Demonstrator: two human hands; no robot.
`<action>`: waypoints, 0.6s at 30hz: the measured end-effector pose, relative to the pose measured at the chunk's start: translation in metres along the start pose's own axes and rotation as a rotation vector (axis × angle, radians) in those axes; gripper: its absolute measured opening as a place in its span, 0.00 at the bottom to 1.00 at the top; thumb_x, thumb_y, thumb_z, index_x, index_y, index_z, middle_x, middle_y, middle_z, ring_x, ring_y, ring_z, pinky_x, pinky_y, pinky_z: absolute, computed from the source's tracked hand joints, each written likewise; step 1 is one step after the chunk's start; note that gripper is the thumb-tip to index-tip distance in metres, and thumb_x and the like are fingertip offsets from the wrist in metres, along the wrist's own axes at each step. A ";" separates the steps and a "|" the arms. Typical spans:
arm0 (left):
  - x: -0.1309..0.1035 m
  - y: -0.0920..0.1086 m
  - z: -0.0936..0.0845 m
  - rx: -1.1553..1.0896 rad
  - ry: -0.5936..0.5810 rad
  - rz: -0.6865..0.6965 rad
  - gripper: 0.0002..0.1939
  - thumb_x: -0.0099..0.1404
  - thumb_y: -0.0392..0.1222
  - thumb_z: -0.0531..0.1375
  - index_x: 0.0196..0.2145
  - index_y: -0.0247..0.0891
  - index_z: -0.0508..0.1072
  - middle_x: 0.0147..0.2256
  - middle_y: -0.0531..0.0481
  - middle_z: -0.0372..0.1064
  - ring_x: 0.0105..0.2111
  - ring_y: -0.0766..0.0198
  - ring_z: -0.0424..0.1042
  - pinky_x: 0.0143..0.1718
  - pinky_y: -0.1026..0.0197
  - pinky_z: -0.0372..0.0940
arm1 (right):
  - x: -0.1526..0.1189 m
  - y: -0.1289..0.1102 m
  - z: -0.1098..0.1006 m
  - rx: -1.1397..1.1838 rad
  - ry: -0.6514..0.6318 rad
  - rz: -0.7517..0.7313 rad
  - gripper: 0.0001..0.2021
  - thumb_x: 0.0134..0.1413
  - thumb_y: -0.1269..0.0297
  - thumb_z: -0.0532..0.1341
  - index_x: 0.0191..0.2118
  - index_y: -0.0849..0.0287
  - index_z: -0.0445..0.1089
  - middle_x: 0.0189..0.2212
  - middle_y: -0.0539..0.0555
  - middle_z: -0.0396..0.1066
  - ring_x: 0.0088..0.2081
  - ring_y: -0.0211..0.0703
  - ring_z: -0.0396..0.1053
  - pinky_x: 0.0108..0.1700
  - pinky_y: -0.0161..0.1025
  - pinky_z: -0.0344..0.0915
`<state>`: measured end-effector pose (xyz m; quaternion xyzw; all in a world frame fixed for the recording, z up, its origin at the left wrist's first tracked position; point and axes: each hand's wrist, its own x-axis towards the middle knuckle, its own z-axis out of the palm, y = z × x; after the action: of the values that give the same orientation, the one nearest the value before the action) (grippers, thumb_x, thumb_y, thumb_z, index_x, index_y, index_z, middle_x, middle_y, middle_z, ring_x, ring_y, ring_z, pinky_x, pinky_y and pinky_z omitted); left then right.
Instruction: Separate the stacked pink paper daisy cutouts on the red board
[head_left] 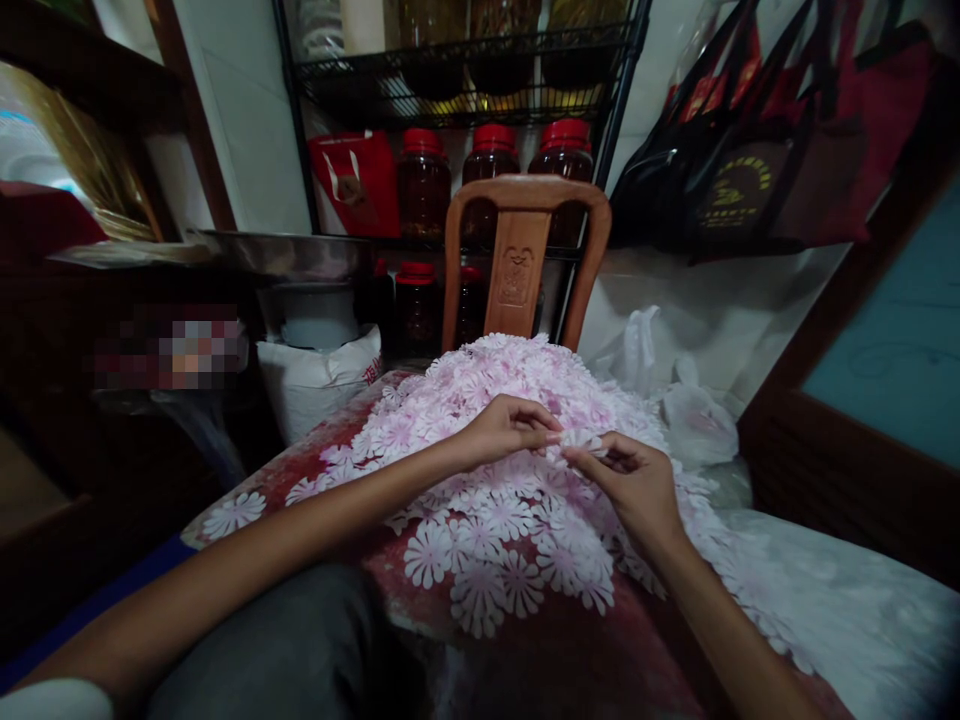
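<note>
Both hands meet above a large heap of white and pink flower-shaped cutouts on a worn red tabletop. Between them is a small white petalled flower piece. My left hand pinches its left side with thumb and fingertips. On the other side, my right hand grips the same piece, thumb underneath and fingers curled. Whether it is one flower or several layers I cannot tell. A single flower cutout lies apart near the table's left edge.
A carved wooden chair stands behind the heap. A metal rack holds red-lidded jars. Bags hang at the right. A white sack stands left of the table, and plastic sheeting lies at the right.
</note>
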<state>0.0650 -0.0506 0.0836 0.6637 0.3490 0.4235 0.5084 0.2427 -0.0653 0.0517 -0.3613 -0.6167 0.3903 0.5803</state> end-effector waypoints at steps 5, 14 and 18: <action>0.003 -0.002 -0.003 0.061 0.002 0.036 0.21 0.46 0.47 0.65 0.34 0.27 0.72 0.29 0.47 0.69 0.25 0.77 0.66 0.31 0.71 0.64 | 0.001 -0.002 0.002 0.137 0.030 0.044 0.14 0.36 0.60 0.70 0.21 0.64 0.66 0.17 0.48 0.63 0.19 0.28 0.59 0.24 0.27 0.56; 0.004 -0.021 -0.025 0.391 0.103 0.048 0.13 0.51 0.40 0.60 0.32 0.28 0.75 0.30 0.45 0.72 0.27 0.76 0.66 0.31 0.74 0.59 | 0.007 -0.006 -0.018 0.393 0.101 0.040 0.11 0.42 0.63 0.68 0.22 0.63 0.67 0.20 0.46 0.58 0.21 0.26 0.56 0.26 0.28 0.60; 0.002 -0.014 -0.018 0.487 0.062 0.102 0.13 0.51 0.41 0.60 0.34 0.32 0.75 0.33 0.48 0.73 0.30 0.76 0.67 0.32 0.74 0.58 | 0.008 -0.001 -0.018 0.400 0.097 0.074 0.08 0.40 0.64 0.68 0.25 0.63 0.70 0.25 0.48 0.60 0.26 0.28 0.58 0.26 0.28 0.60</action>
<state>0.0483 -0.0387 0.0728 0.7699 0.4224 0.3722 0.3005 0.2598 -0.0578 0.0563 -0.2796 -0.4846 0.5082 0.6548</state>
